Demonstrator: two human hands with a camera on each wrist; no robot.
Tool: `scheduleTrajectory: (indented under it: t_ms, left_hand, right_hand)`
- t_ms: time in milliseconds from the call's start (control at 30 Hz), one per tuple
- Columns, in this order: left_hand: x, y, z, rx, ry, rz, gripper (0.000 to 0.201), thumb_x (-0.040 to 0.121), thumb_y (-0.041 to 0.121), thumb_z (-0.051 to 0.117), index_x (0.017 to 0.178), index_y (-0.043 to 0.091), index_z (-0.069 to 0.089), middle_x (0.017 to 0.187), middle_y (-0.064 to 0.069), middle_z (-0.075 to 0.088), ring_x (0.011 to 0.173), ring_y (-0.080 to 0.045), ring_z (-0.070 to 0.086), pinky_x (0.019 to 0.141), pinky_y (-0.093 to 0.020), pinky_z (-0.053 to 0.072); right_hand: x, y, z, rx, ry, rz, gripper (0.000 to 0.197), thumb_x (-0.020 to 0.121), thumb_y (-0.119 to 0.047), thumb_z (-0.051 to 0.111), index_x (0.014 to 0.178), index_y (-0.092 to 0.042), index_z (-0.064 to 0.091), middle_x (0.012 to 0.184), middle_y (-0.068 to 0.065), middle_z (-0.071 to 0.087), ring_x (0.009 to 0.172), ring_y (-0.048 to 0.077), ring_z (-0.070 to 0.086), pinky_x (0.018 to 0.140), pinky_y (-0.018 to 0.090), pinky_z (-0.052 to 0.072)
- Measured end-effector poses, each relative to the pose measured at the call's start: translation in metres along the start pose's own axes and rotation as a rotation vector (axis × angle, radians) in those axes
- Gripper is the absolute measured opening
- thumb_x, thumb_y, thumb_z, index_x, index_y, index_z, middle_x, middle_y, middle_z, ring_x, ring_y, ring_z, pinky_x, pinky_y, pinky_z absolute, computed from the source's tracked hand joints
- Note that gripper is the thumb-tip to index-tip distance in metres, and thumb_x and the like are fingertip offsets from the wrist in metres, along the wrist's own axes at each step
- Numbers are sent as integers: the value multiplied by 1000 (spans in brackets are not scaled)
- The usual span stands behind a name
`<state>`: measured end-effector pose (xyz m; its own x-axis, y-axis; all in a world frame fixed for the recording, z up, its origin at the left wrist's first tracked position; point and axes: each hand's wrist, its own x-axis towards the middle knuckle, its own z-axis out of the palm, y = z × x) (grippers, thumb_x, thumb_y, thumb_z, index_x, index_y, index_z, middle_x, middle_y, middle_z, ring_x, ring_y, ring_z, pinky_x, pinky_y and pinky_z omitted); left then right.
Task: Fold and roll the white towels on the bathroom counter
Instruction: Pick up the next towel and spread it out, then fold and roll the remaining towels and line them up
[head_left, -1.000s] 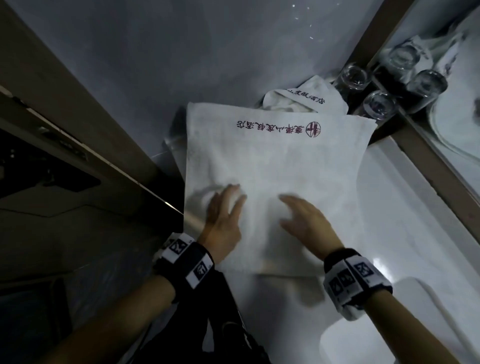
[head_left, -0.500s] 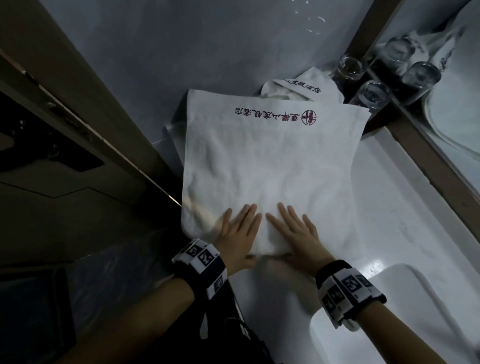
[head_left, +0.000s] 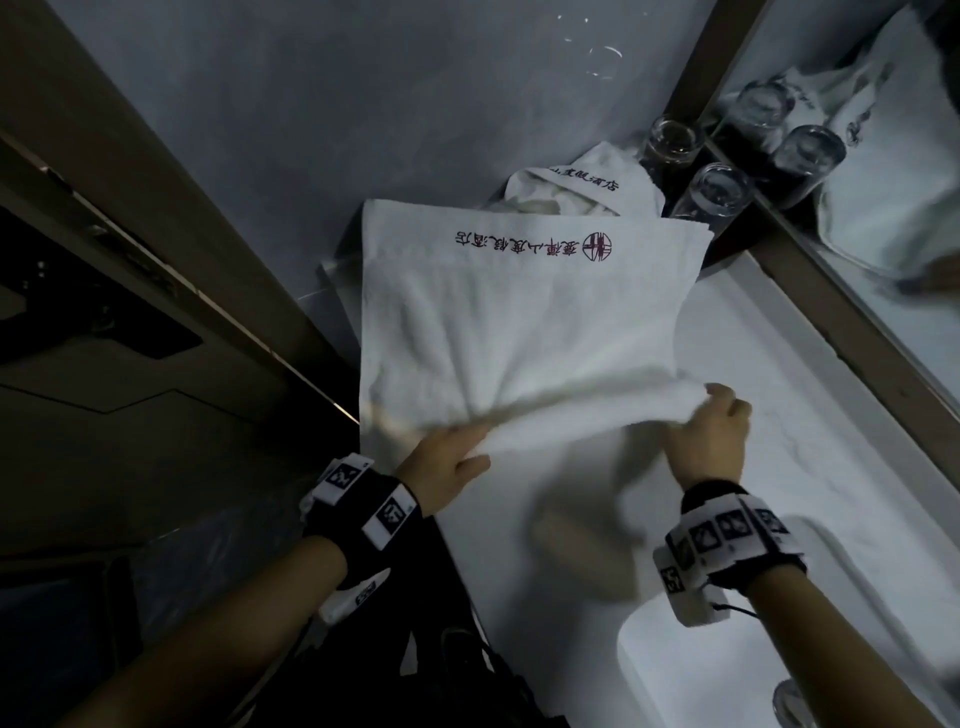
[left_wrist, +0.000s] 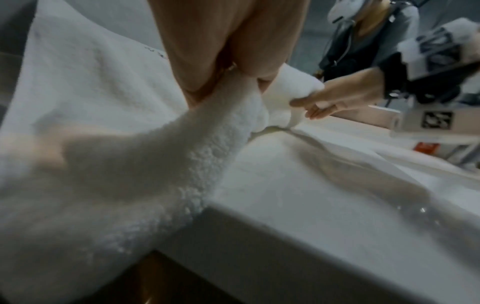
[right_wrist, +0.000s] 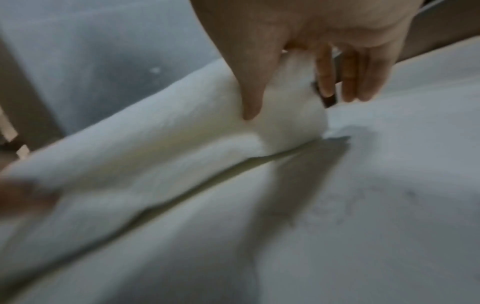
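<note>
A white towel (head_left: 519, 322) with dark red printed characters lies folded on the white counter (head_left: 810, 415). Its near edge is lifted off the counter. My left hand (head_left: 452, 462) pinches that edge at the left, seen close in the left wrist view on the towel (left_wrist: 130, 164). My right hand (head_left: 711, 426) grips the edge's right corner, thumb over the towel (right_wrist: 182, 144). A second white towel (head_left: 582, 187) lies crumpled behind the first, against the wall.
Two upturned drinking glasses (head_left: 722, 192) stand in the back corner beside a mirror (head_left: 883, 208). A white sink basin (head_left: 779, 649) is set in the counter at the lower right. A dark door frame (head_left: 156, 260) runs along the left.
Both hands were pressing flat on the towel and slid toward its near edge. Now they have taken hold of that edge, moved apart and lifted it off the counter.
</note>
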<state>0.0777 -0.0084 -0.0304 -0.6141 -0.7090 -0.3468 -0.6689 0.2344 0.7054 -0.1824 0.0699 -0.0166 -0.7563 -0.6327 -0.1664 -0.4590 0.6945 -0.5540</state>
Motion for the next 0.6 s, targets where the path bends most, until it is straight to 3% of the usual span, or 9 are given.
scheduleTrajectory:
  t_ms: [67,100,167,233,300,400,500,600]
  left_hand:
    - [-8,-5,4,-5,-114,54,50,89,11,56,137,8,40,138,-16,48,127,-27,45,106,-31,33]
    - [-11,-6,6,41,-165,93,51,89,14,57,137,9,40,142,-12,44,131,-24,41,108,-29,30]
    - [-15,-4,8,193,-213,211,53,88,32,56,135,10,43,148,-3,36,138,-15,31,112,-27,17]
    - [-12,0,10,287,-208,253,61,81,54,47,130,18,49,143,-2,41,135,-13,33,113,-30,18]
    - [-7,8,8,302,-201,197,55,81,58,43,128,30,51,139,0,41,131,-16,36,112,-35,23]
    - [3,17,6,348,-236,256,32,91,42,49,123,38,54,149,1,27,136,-19,25,111,-39,18]
    - [12,22,7,508,-323,510,30,95,35,43,122,32,56,157,9,11,145,-14,3,113,-38,6]
    - [19,31,15,597,-490,571,30,96,31,40,121,22,55,156,10,14,144,-9,8,112,-35,6]
  right_hand:
    - [8,-1,-5,285,-54,181,40,94,-28,47,128,-6,44,124,30,49,108,43,52,91,44,44]
    - [11,-4,-6,488,-99,269,41,97,-38,38,124,-8,46,118,27,54,101,41,58,84,43,51]
    - [14,-10,-6,757,-206,416,53,97,-51,24,108,-7,50,104,22,57,90,37,62,63,37,55]
    - [15,-13,-3,805,-288,508,62,94,-59,20,104,-7,51,95,17,59,84,33,62,58,33,52]
    - [16,-12,-2,789,-355,571,68,88,-69,26,104,-9,55,92,8,63,84,24,63,60,32,50]
    - [20,-10,-1,814,-386,644,72,71,-81,43,91,-13,56,95,8,62,89,23,62,65,36,49]
    - [23,-13,-2,863,-422,642,68,68,-77,53,90,-13,57,96,9,63,91,24,62,68,37,51]
    - [23,-20,3,787,-468,593,54,74,-62,61,98,-13,62,97,7,63,92,27,61,82,41,51]
